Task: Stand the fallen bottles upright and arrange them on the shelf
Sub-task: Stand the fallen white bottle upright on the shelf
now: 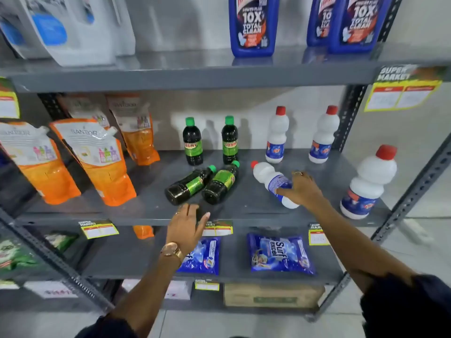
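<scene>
SUNNY bottles (pixel 205 184) fallen, Surf excel packets (pixel 280 252)

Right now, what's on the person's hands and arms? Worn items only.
Left hand: a ring on one finger, plus a rose-gold wristwatch with a round face and metal band. Right hand: one ring. Forearms bare; dark sleeves begin near the elbows.

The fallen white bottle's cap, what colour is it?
Red cap, seen clearly in the head view.
</scene>
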A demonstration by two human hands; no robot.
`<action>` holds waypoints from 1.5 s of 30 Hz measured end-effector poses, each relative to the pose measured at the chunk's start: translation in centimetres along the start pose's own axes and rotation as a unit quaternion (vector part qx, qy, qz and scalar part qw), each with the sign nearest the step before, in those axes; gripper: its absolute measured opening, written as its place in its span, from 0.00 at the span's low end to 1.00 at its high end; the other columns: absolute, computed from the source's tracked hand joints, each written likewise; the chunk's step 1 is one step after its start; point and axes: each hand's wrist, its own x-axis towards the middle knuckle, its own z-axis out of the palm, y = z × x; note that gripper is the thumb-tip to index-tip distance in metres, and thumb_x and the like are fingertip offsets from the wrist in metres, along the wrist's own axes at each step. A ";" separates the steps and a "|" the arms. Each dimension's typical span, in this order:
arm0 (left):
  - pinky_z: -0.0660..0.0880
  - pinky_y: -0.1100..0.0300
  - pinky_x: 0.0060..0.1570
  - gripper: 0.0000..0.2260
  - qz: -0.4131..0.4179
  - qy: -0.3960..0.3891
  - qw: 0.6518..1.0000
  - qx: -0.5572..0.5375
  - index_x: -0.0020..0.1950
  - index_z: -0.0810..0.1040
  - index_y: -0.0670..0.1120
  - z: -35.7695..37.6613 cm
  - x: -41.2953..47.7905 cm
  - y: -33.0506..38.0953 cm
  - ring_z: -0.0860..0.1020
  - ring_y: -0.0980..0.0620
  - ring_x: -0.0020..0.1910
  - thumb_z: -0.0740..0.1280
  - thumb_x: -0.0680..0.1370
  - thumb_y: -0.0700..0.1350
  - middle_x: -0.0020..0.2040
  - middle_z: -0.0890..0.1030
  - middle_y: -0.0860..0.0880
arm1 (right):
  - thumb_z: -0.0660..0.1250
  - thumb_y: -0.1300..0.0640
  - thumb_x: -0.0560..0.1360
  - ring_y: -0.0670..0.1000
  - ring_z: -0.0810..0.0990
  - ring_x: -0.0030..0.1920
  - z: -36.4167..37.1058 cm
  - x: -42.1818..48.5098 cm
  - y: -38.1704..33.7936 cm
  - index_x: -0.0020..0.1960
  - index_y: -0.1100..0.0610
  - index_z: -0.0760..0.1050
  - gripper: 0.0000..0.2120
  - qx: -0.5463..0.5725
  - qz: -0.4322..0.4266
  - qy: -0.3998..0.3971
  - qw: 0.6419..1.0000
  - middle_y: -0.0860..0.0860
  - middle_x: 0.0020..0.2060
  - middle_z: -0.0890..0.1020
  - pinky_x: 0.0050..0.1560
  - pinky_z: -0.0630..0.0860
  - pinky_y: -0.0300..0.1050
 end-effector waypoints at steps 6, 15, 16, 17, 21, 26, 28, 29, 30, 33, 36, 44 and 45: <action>0.54 0.51 0.71 0.35 0.019 -0.049 0.998 0.047 0.71 0.64 0.37 3.0 1.2 -1.3 0.61 0.41 0.72 0.43 0.79 0.63 0.71 0.66 0.38 | 0.77 0.42 0.61 0.61 0.74 0.62 2.0 2.8 -1.1 0.66 0.60 0.66 0.42 -0.001 0.109 -0.095 0.989 0.58 0.63 0.75 0.58 0.74 0.54; 0.50 0.53 0.71 0.33 0.033 -0.053 0.997 0.041 0.70 0.66 0.37 4.0 1.7 -1.9 0.64 0.43 0.70 0.42 0.80 0.61 0.70 0.68 0.39 | 0.77 0.39 0.58 0.59 0.80 0.49 4.9 3.5 -0.3 0.53 0.57 0.74 0.32 0.253 0.079 0.156 0.952 0.55 0.47 0.82 0.49 0.78 0.54; 0.50 0.53 0.71 0.32 0.030 -0.054 0.997 0.035 0.71 0.65 0.38 4.1 1.8 -1.9 0.64 0.43 0.71 0.43 0.80 0.61 0.71 0.67 0.39 | 0.77 0.38 0.56 0.58 0.79 0.50 5.3 3.6 -0.5 0.54 0.56 0.73 0.34 0.290 0.074 0.182 0.937 0.54 0.48 0.81 0.51 0.78 0.55; 0.51 0.52 0.71 0.32 0.030 -0.053 0.998 0.034 0.71 0.65 0.38 4.2 1.8 -2.0 0.63 0.44 0.71 0.43 0.80 0.61 0.71 0.67 0.40 | 0.79 0.40 0.57 0.56 0.79 0.50 5.6 3.6 -0.8 0.56 0.55 0.72 0.35 0.325 0.069 0.198 0.922 0.53 0.49 0.81 0.52 0.78 0.53; 0.54 0.50 0.70 0.31 0.034 -0.051 0.998 0.033 0.72 0.64 0.39 4.7 2.0 -2.3 0.63 0.45 0.71 0.45 0.80 0.61 0.72 0.66 0.41 | 0.83 0.56 0.58 0.50 0.77 0.50 6.6 3.6 -1.2 0.63 0.60 0.67 0.39 0.409 0.064 0.215 0.884 0.49 0.52 0.77 0.43 0.74 0.25; 0.57 0.50 0.69 0.31 0.032 -0.038 0.999 0.023 0.70 0.67 0.39 4.6 2.1 -2.0 0.67 0.44 0.68 0.45 0.80 0.60 0.69 0.71 0.41 | 0.83 0.56 0.57 0.48 0.73 0.56 6.9 3.9 -0.8 0.67 0.59 0.61 0.46 0.426 0.057 0.199 0.881 0.48 0.56 0.73 0.42 0.70 0.21; 0.57 0.51 0.69 0.31 0.031 -0.031 0.999 0.021 0.70 0.68 0.39 4.6 2.2 -1.9 0.68 0.44 0.68 0.46 0.80 0.60 0.68 0.71 0.41 | 0.82 0.57 0.59 0.48 0.74 0.56 6.9 3.8 -0.7 0.67 0.59 0.59 0.45 0.423 0.053 0.190 0.884 0.49 0.57 0.73 0.42 0.71 0.21; 0.57 0.51 0.69 0.31 0.031 -0.030 0.999 0.022 0.70 0.68 0.40 4.6 2.1 -1.9 0.68 0.44 0.68 0.46 0.80 0.60 0.68 0.72 0.41 | 0.81 0.59 0.60 0.49 0.74 0.57 7.0 3.6 -0.6 0.68 0.59 0.59 0.44 0.423 0.045 0.184 0.886 0.49 0.58 0.73 0.44 0.72 0.22; 0.57 0.51 0.69 0.31 0.030 -0.029 0.999 0.023 0.70 0.68 0.40 4.6 2.1 -1.9 0.68 0.44 0.68 0.46 0.80 0.60 0.68 0.72 0.41 | 0.80 0.62 0.63 0.49 0.74 0.57 7.1 3.5 -0.3 0.69 0.58 0.58 0.43 0.422 0.036 0.176 0.889 0.50 0.59 0.72 0.46 0.73 0.24; 0.60 0.50 0.68 0.31 0.029 -0.029 0.999 0.026 0.70 0.68 0.40 4.7 2.1 -2.0 0.68 0.44 0.68 0.46 0.80 0.61 0.68 0.72 0.41 | 0.74 0.68 0.66 0.52 0.74 0.60 7.5 2.9 1.0 0.71 0.59 0.60 0.39 0.404 0.021 0.140 0.904 0.51 0.61 0.73 0.55 0.74 0.31; 0.62 0.48 0.67 0.31 0.025 -0.026 0.999 0.020 0.70 0.68 0.40 4.8 2.0 -2.1 0.68 0.44 0.68 0.45 0.79 0.62 0.68 0.72 0.42 | 0.78 0.59 0.65 0.51 0.76 0.59 7.6 2.3 1.3 0.68 0.55 0.66 0.36 0.380 0.035 0.146 0.913 0.51 0.62 0.76 0.57 0.76 0.38; 0.63 0.47 0.66 0.31 0.015 -0.034 0.999 0.020 0.70 0.68 0.40 4.7 2.0 -1.9 0.68 0.43 0.68 0.46 0.79 0.61 0.68 0.72 0.41 | 0.79 0.55 0.63 0.51 0.75 0.59 7.7 2.8 0.6 0.69 0.55 0.63 0.40 0.383 0.063 0.156 0.908 0.52 0.62 0.74 0.59 0.75 0.45; 0.63 0.47 0.66 0.31 0.013 -0.035 0.999 0.019 0.70 0.68 0.40 4.8 2.0 -1.9 0.68 0.43 0.68 0.46 0.79 0.62 0.68 0.72 0.41 | 0.78 0.59 0.65 0.49 0.75 0.58 7.8 2.6 1.1 0.70 0.56 0.64 0.38 0.391 0.062 0.145 0.907 0.51 0.63 0.75 0.56 0.75 0.40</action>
